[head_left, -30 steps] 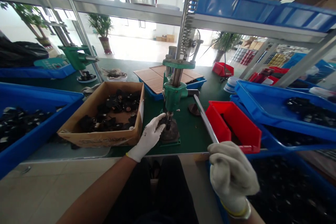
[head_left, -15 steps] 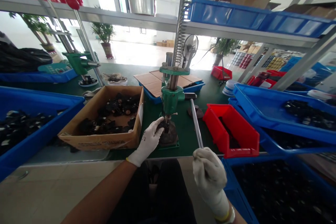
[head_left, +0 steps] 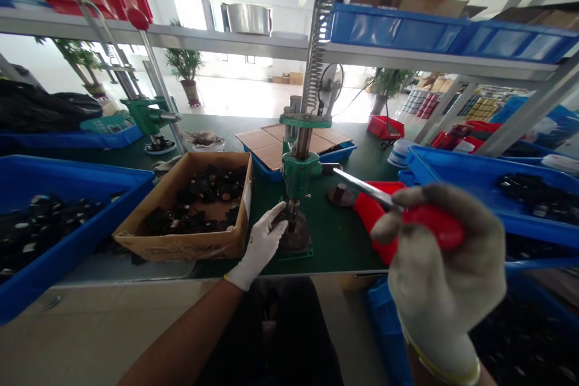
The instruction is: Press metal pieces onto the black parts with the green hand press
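Observation:
A green hand press [head_left: 300, 170] with a tall spring stands on the bench in front of me. My left hand [head_left: 261, 246], in a white glove, has its fingers closed on a small black part [head_left: 281, 216] under the ram, above the dark press base [head_left: 298, 240]. Partly hidden by the fingers, the part's exact shape cannot be made out. My right hand [head_left: 446, 274], also gloved, is wrapped round the red knob [head_left: 432, 225] of the press lever [head_left: 364, 187]. That lever slants from the press hub toward me and to the right.
Left of the press, a cardboard box [head_left: 181, 244] and a blue bin [head_left: 76, 241] hold black parts. A red bin [head_left: 368, 208] sits partly behind my right hand. Blue trays [head_left: 452, 193] are stacked at the right. A second press [head_left: 147, 114] stands back left; a shelf [head_left: 271, 42] crosses above.
My right hand has raised the press lever, swinging it up and toward me from its lower slant. My left hand stays at the black part under the ram. The view has shifted slightly.

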`<act>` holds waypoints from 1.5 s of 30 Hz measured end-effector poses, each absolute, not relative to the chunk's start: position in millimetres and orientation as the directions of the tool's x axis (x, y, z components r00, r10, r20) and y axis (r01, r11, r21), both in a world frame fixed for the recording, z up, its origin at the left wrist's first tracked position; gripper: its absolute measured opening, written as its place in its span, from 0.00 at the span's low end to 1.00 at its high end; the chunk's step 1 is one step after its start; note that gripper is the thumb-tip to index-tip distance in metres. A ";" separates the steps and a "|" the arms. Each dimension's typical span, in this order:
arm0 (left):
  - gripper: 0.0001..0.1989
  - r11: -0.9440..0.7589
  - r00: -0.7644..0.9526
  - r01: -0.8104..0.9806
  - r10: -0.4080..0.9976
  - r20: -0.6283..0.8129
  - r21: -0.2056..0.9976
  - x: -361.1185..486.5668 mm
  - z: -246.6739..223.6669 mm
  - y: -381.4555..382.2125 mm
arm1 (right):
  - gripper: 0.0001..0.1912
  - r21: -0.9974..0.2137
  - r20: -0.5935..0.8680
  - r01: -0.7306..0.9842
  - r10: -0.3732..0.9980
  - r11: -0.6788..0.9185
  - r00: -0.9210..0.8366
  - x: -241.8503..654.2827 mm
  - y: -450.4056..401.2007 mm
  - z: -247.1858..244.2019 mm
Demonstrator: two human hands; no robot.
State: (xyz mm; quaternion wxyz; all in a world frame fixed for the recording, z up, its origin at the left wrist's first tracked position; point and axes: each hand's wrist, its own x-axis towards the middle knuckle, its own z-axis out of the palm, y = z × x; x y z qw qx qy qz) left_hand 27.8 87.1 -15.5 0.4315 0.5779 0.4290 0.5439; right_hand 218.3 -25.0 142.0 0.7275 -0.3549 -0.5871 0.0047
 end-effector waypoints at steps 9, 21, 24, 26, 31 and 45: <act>0.29 -0.029 -0.066 -0.387 0.998 0.004 0.921 29.9 3.5 62.4 | 0.23 -0.755 0.655 0.318 0.656 0.573 0.374 202.6 74.9 155.9; 0.18 -0.171 0.050 0.124 0.985 0.166 0.977 -13.4 -12.0 -43.1 | 0.04 -0.609 0.632 0.459 0.745 0.647 -0.211 159.3 -15.0 10.8; 0.21 -0.326 0.178 0.346 0.943 0.280 0.880 -50.1 -24.1 -66.4 | 0.04 -0.396 0.674 0.518 0.623 0.758 -0.396 157.2 -28.1 17.0; 0.27 -0.376 0.245 0.399 0.923 0.298 0.836 -67.3 -36.1 -79.6 | 0.04 -0.341 0.662 0.523 0.595 0.781 -0.456 152.0 -35.1 17.0; 0.30 -0.442 0.112 0.483 0.887 0.448 0.756 -79.1 -71.7 -91.8 | 0.07 -0.421 0.687 0.419 0.585 0.804 -0.432 136.4 -43.5 5.9; 0.16 -0.454 0.118 0.426 0.885 0.450 0.783 -81.8 -42.3 -89.7 | 0.06 -0.895 0.157 0.239 0.766 0.378 -0.623 130.8 -41.3 23.8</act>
